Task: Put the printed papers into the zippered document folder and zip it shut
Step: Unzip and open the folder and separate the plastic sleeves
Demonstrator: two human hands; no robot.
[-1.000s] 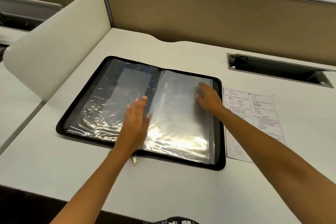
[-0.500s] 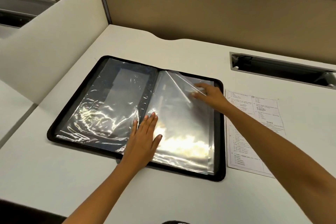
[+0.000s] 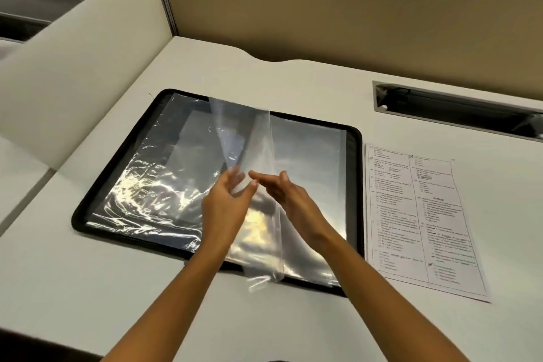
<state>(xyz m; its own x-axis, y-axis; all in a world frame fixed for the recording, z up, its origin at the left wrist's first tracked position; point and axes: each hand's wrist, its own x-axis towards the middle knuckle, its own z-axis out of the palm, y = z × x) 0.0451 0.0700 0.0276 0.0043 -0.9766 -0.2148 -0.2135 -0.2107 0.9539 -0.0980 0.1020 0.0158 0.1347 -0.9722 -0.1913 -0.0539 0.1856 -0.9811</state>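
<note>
The black zippered folder (image 3: 356,185) lies open flat on the desk, its clear plastic sleeves shiny with glare. One clear sleeve (image 3: 246,132) stands lifted over the folder's spine, seen nearly edge-on. My left hand (image 3: 227,209) is on its left side, with the fingertips showing blurred through the plastic. My right hand (image 3: 293,200) meets it from the right, fingers stretched against the sleeve. The printed papers (image 3: 420,214) lie flat on the desk just right of the folder, apart from both hands. The zipper pull is hidden.
A tan partition wall (image 3: 352,15) runs along the back of the white desk (image 3: 88,288). A curved cream divider (image 3: 82,67) stands at the left. A recessed cable tray (image 3: 458,109) opens in the desk at the back right.
My right hand has carried a sleeve from the right half up over the spine. My left hand has left the lower sleeves and risen to meet it.
</note>
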